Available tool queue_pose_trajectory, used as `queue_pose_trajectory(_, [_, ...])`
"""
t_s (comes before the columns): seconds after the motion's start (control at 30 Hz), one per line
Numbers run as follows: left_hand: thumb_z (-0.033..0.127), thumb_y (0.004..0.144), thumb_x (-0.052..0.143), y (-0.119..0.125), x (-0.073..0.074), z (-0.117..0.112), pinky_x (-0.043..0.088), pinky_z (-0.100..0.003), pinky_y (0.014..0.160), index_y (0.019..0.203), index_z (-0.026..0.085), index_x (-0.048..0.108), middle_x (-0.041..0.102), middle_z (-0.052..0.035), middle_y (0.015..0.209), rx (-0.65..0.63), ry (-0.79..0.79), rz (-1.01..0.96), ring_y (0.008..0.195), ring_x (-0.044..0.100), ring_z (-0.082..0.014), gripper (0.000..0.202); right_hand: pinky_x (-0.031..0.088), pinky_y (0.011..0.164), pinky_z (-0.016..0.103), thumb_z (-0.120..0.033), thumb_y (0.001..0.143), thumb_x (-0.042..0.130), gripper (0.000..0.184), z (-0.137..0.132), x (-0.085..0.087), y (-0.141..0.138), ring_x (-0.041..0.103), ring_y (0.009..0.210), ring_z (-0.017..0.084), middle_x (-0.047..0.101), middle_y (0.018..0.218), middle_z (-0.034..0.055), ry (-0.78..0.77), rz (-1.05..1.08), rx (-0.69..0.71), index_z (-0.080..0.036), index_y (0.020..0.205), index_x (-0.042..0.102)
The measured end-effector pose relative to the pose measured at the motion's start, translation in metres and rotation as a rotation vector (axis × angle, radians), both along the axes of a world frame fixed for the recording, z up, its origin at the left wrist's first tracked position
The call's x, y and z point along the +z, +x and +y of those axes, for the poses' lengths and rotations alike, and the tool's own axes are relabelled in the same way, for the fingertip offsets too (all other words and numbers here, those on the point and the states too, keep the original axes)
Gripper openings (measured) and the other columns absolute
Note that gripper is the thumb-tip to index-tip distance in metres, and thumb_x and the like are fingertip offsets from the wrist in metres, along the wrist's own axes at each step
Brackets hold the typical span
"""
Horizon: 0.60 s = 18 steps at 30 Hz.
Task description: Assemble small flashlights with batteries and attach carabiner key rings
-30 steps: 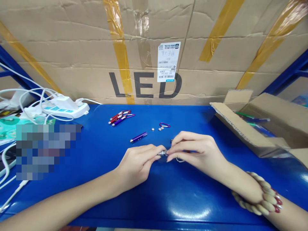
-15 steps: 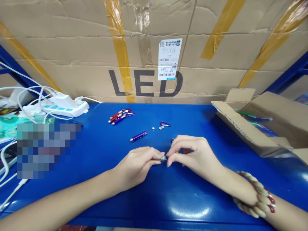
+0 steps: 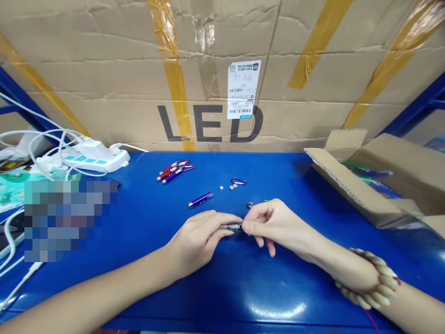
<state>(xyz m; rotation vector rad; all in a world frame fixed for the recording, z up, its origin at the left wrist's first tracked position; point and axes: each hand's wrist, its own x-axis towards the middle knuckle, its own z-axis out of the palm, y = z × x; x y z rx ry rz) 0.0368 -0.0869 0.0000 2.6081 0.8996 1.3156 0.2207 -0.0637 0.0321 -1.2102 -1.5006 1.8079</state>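
Note:
My left hand [image 3: 200,236] is closed around a small keychain flashlight [image 3: 230,227], whose dark, silver-tipped end sticks out toward the right. My right hand [image 3: 269,225] pinches that tip with thumb and forefinger. Both hands hover low over the blue table [image 3: 146,222]. Just behind them lie a purple flashlight body [image 3: 200,199], a small metal cap [image 3: 250,204], three button cells [image 3: 229,187] and a purple carabiner clip [image 3: 239,181]. Part of something green [image 3: 267,200] shows behind my right hand.
Several red and purple keychain flashlights [image 3: 174,170] lie further back. A white power strip [image 3: 97,155] with cables sits at the left. An open cardboard box [image 3: 378,178] holding more flashlights stands at the right. A large taped carton marked LED [image 3: 222,74] walls off the back.
My right hand has turned, its fingers now pointing down and pinching the flashlight tip. The metal cap and a green bit behind it have come into view.

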Motion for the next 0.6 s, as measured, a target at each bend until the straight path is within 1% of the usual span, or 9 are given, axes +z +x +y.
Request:
queue_pose_trajectory(0.1, [0.012, 0.088, 0.047, 0.0, 0.004, -0.001, 0.053, -0.02, 0.071, 0.104, 0.015, 0.056, 0.07, -0.004, 0.09, -0.005, -0.037, 0.044, 0.075, 0.065, -0.0108, 0.019, 0.038, 0.027, 0.013, -0.039, 0.047, 0.08, 0.036, 0.001, 0.002, 0.001, 0.041, 0.032, 0.003, 0.05, 0.039, -0.0053, 0.015, -0.003, 0.015, -0.011, 0.059, 0.061])
queue_pose_trajectory(0.2, [0.013, 0.089, 0.045, 0.0, 0.004, -0.001, 0.052, -0.02, 0.077, 0.109, 0.016, 0.055, 0.069, -0.0043, 0.096, -0.008, -0.067, 0.065, 0.084, 0.065, -0.0117, 0.023, 0.038, 0.029, 0.014, -0.041, 0.053, 0.077, 0.035, 0.002, 0.001, 0.0, 0.041, 0.031, 0.004, 0.05, 0.04, -0.0054, 0.103, -0.06, 0.0, -0.012, 0.064, 0.061])
queue_pose_trajectory(0.3, [0.016, 0.089, 0.045, 0.001, 0.003, 0.001, 0.051, -0.021, 0.08, 0.111, 0.016, 0.054, 0.069, -0.0043, 0.1, 0.054, -0.151, 0.064, 0.089, 0.065, -0.0125, 0.024, 0.038, 0.031, 0.016, -0.045, 0.065, 0.069, 0.033, 0.006, 0.001, 0.004, 0.043, 0.031, 0.005, 0.052, 0.041, -0.0046, 0.276, -0.158, -0.051, -0.014, 0.072, 0.062])
queue_pose_trajectory(0.4, [0.018, 0.089, 0.045, 0.001, 0.004, 0.002, 0.051, -0.022, 0.08, 0.108, 0.018, 0.056, 0.069, -0.003, 0.098, 0.109, -0.251, 0.039, 0.088, 0.065, -0.0131, 0.022, 0.039, 0.038, 0.018, -0.047, 0.072, 0.062, 0.031, 0.014, 0.007, 0.015, 0.049, 0.038, 0.008, 0.057, 0.049, -0.0014, 0.562, -0.316, -0.125, -0.016, 0.074, 0.063])
queue_pose_trajectory(0.43, [0.019, 0.089, 0.044, 0.001, 0.005, 0.002, 0.051, -0.022, 0.079, 0.106, 0.018, 0.056, 0.069, -0.0026, 0.096, 0.121, -0.285, 0.022, 0.088, 0.065, -0.0131, 0.021, 0.04, 0.042, 0.019, -0.046, 0.073, 0.062, 0.029, 0.017, 0.009, 0.019, 0.051, 0.043, 0.009, 0.061, 0.055, 0.0001, 0.676, -0.398, -0.111, -0.017, 0.073, 0.064])
queue_pose_trajectory(0.5, [0.02, 0.089, 0.043, 0.001, 0.006, 0.003, 0.051, -0.023, 0.079, 0.104, 0.018, 0.055, 0.069, -0.0022, 0.093, 0.133, -0.353, -0.025, 0.087, 0.065, -0.0132, 0.018, 0.04, 0.05, 0.021, -0.043, 0.072, 0.064, 0.024, 0.024, 0.013, 0.027, 0.056, 0.056, 0.011, 0.066, 0.068, 0.0012, 0.868, -0.595, 0.002, -0.019, 0.068, 0.067])
queue_pose_trajectory(0.53, [0.02, 0.089, 0.043, 0.001, 0.007, 0.003, 0.051, -0.023, 0.078, 0.103, 0.019, 0.054, 0.069, -0.0021, 0.093, 0.131, -0.385, -0.048, 0.086, 0.065, -0.0131, 0.017, 0.04, 0.053, 0.021, -0.04, 0.071, 0.065, 0.02, 0.027, 0.013, 0.03, 0.058, 0.061, 0.012, 0.067, 0.072, 0.0006, 0.922, -0.685, 0.071, -0.021, 0.066, 0.067])
queue_pose_trajectory(0.6, [0.022, 0.089, 0.043, 0.001, 0.007, 0.002, 0.05, -0.023, 0.078, 0.104, 0.02, 0.051, 0.069, -0.0018, 0.092, 0.12, -0.449, -0.081, 0.086, 0.065, -0.013, 0.017, 0.038, 0.055, 0.021, -0.036, 0.072, 0.066, 0.014, 0.031, 0.011, 0.034, 0.059, 0.066, 0.013, 0.068, 0.074, -0.0012, 0.945, -0.801, 0.17, -0.023, 0.065, 0.068])
